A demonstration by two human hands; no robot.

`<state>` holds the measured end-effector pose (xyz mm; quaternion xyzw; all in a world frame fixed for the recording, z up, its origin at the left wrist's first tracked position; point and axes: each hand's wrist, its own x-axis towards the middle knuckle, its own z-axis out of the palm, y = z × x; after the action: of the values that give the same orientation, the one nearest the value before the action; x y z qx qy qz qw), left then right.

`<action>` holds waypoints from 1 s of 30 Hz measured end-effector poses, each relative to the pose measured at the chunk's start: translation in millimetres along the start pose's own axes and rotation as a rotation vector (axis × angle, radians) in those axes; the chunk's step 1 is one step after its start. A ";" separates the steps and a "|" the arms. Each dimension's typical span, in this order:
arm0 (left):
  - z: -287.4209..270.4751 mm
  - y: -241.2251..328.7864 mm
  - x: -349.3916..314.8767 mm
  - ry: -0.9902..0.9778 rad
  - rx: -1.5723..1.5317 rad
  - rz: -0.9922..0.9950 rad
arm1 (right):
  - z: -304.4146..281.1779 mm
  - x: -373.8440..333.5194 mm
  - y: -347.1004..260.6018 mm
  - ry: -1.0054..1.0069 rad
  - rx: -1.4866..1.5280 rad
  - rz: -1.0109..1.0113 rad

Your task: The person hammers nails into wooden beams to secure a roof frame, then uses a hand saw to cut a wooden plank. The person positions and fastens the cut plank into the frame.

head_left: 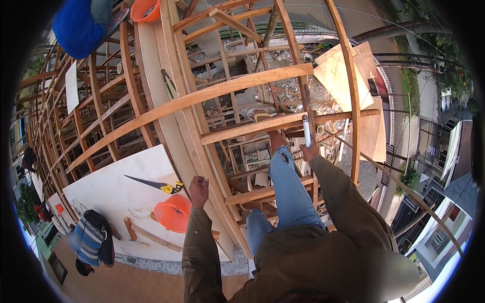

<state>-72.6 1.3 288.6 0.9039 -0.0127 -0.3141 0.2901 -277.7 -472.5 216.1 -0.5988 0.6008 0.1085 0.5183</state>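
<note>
Place: outdoor building site; signs: open timber frame [227, 87]; handsaw [164, 187] on board [101, 187]; rubble [278, 58] below

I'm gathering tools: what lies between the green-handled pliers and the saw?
In the head view, between pliers and saw, a long wooden beam crosses; then pale plank, then white board.

Wooden roof frame seen from above. Right hand [309, 151] closed round pale handle of tool [306, 132], beside rafter [257, 127]. Left hand [198, 191] over long beam [172, 129], fingers drawn together; contact and contents unclear. On white board [108, 184] to left: saw [151, 184] with yellow handle, orange bucket [173, 213] just beside it. Pliers [168, 83] lying on beam farther up. Person in blue [78, 30] at upper left, near second bucket [145, 10].
</note>
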 end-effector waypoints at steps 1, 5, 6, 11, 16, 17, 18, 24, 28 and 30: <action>5.6 10.7 47.0 0.012 -0.006 0.050 | -2.3 -0.7 1.3 0.013 0.010 0.035; 4.2 92.7 205.1 0.059 0.311 0.207 | -17.9 25.4 41.0 -0.037 -0.065 0.082; 3.2 106.0 236.1 0.067 0.410 0.238 | -20.2 30.7 46.1 -0.061 -0.052 0.095; 47.2 176.2 360.6 -0.007 0.772 0.403 | -22.1 -5.8 59.5 0.002 -0.077 0.162; 73.1 158.2 403.9 -0.263 0.830 0.330 | -23.3 -18.2 83.5 -0.003 -0.117 0.241; 74.0 151.6 401.8 -0.292 0.778 0.295 | -27.0 -27.3 86.4 -0.011 -0.120 0.272; 75.1 153.7 395.1 -0.298 0.773 0.346 | -28.8 -31.6 90.2 -0.007 -0.106 0.297; 89.6 112.9 294.4 -0.432 0.806 0.435 | -37.9 -58.4 108.4 -0.031 -0.235 0.263; 98.6 103.5 304.5 -0.261 0.800 0.510 | -37.3 -60.0 104.9 -0.023 -0.357 0.189; 95.4 116.8 326.8 -0.085 0.777 0.585 | -37.5 -62.0 100.2 -0.016 -0.363 0.215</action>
<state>153.4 -212.1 107.1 0.8903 -0.3942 -0.2279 0.0067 -395.4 -437.0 230.1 -0.6138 0.6279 0.2743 0.3922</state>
